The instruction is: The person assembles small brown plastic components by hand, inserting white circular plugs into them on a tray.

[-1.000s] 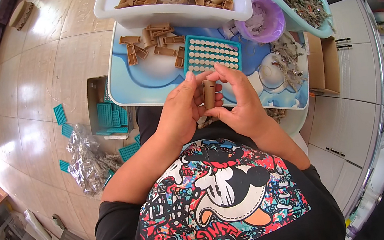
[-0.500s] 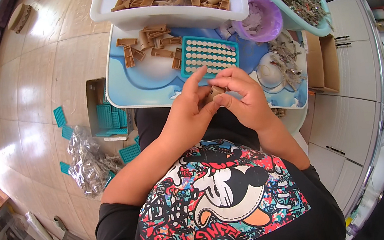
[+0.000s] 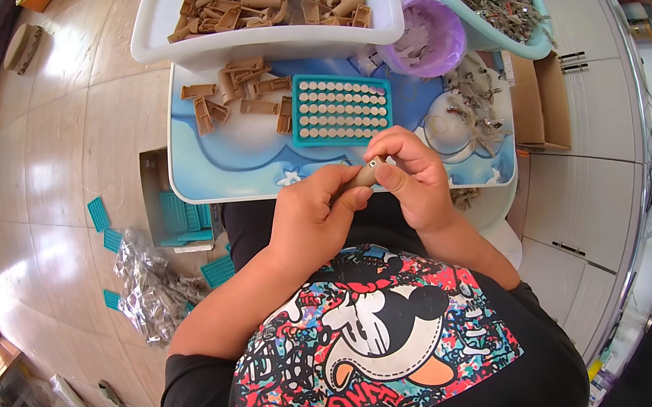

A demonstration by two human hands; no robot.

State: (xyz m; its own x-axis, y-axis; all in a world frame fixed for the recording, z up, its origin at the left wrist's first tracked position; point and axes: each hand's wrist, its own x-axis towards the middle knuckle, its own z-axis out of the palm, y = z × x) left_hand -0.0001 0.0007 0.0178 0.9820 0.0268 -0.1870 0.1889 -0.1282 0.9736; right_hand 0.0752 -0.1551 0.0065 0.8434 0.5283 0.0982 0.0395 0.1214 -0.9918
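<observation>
A brown plastic tube-like piece (image 3: 358, 179) is held just over the near edge of the table. My left hand (image 3: 304, 213) is closed round its body, thumb and fingers pinching it. At the other end my right hand (image 3: 420, 182) is also closed on it, with thumb and fingertips around a small shiny spot. Beyond my hands stands a teal tray (image 3: 334, 141) holding rows of round cream pieces. Left of the tray lie several loose brown half-shell pieces (image 3: 240, 78) on the blue patterned table (image 3: 227, 184).
A white tub (image 3: 271, 51) of brown pieces and a pale green basin (image 3: 542, 36) of small metal-and-wire parts stand at the back. Between them sits a purple-lined bucket (image 3: 454, 44). More small parts (image 3: 478, 99) lie at the table's right. Teal trays in a box (image 3: 156, 181) stand on the floor.
My left index finger has come down from pointing up and now wraps the brown piece. The piece has turned, so its end shows. The table appears slightly further left in view.
</observation>
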